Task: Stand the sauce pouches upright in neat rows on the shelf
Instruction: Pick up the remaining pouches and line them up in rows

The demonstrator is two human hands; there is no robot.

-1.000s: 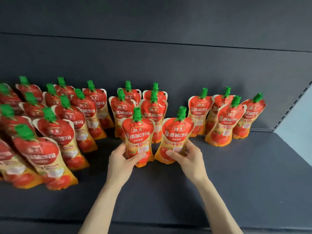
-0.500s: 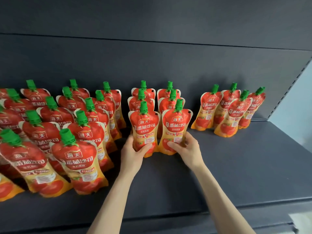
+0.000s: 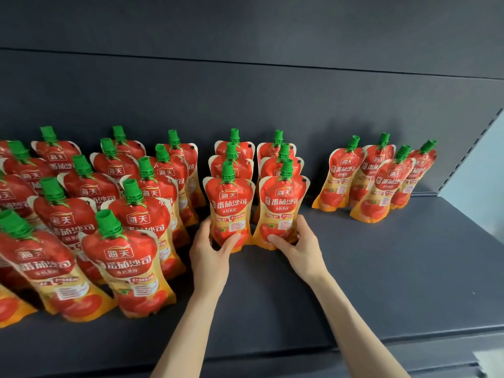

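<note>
Red and orange sauce pouches with green caps stand on a dark shelf (image 3: 368, 268). My left hand (image 3: 210, 252) grips the base of the left front pouch (image 3: 229, 205). My right hand (image 3: 297, 246) grips the base of the right front pouch (image 3: 282, 205). Both pouches stand upright, side by side, at the front of two short rows, with two more pouches behind each. Several pouches (image 3: 90, 219) fill the left side in rows. A loose group of several leaning pouches (image 3: 376, 181) stands at the back right.
The dark back panel (image 3: 245, 105) rises behind the pouches. A perforated upright (image 3: 474, 148) marks the shelf's right end. The shelf's front lip (image 3: 272, 358) runs below my forearms. Bare shelf surface lies right of my hands.
Both hands have pushed the two front pouches back against the rows behind them and set them straighter. The view has shifted closer and to the right.
</note>
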